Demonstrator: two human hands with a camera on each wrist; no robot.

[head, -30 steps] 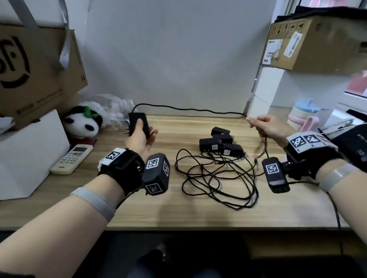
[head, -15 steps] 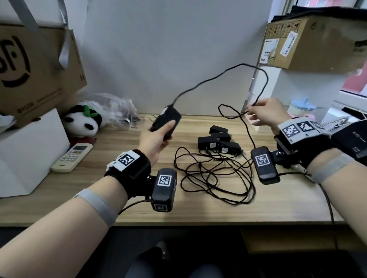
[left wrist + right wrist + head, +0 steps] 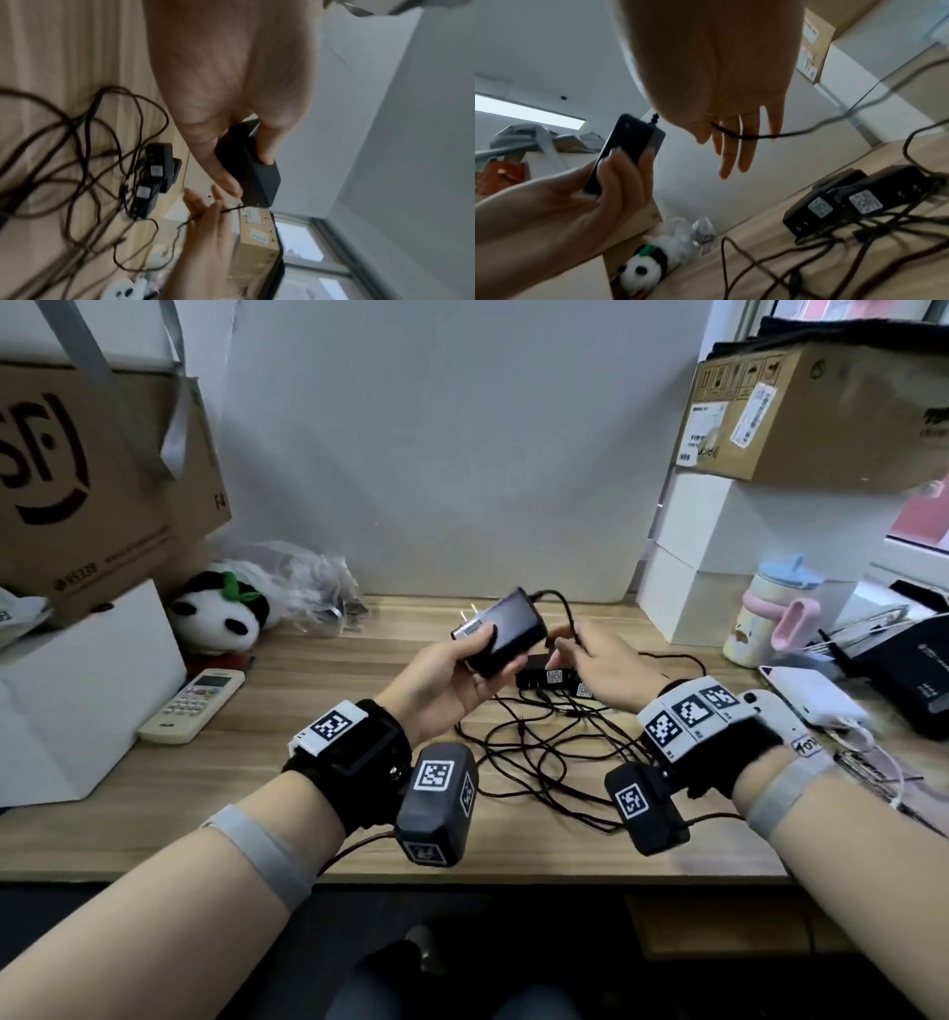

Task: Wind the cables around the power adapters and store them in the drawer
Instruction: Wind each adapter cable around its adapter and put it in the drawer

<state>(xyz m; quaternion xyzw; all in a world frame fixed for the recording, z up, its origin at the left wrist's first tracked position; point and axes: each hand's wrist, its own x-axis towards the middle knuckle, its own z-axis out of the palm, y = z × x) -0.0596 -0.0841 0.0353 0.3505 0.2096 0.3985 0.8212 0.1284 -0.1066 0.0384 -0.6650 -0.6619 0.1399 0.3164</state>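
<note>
**Adapter held above desk, cable across right fingers**

You work at a wooden desk (image 3: 328, 706) against a grey wall. Far left: a cardboard box (image 3: 102, 469) on a white box, a panda plush (image 3: 221, 616), a remote control (image 3: 192, 706). Far right: stacked white boxes, a second carton (image 3: 811, 408), a pastel cup (image 3: 770, 613).

Your left hand (image 3: 447, 680) grips one power adapter (image 3: 506, 629) above the desk, thumb on top and fingers curled beneath, prongs pointing left. Your right hand (image 3: 611, 660) sits just right of it, fingers loosely extended; the adapter's cable (image 3: 746, 136) runs between thumb and fingers. Whether it is pinched, you cannot tell.

The remaining adapters (image 3: 554, 675) lie on the desk under your hands, their loose cables (image 3: 554, 757) tangled nearer you.

Only the right wrist view shows a ceiling light (image 3: 526, 111); only the left wrist view shows the window (image 3: 303, 239).
</note>
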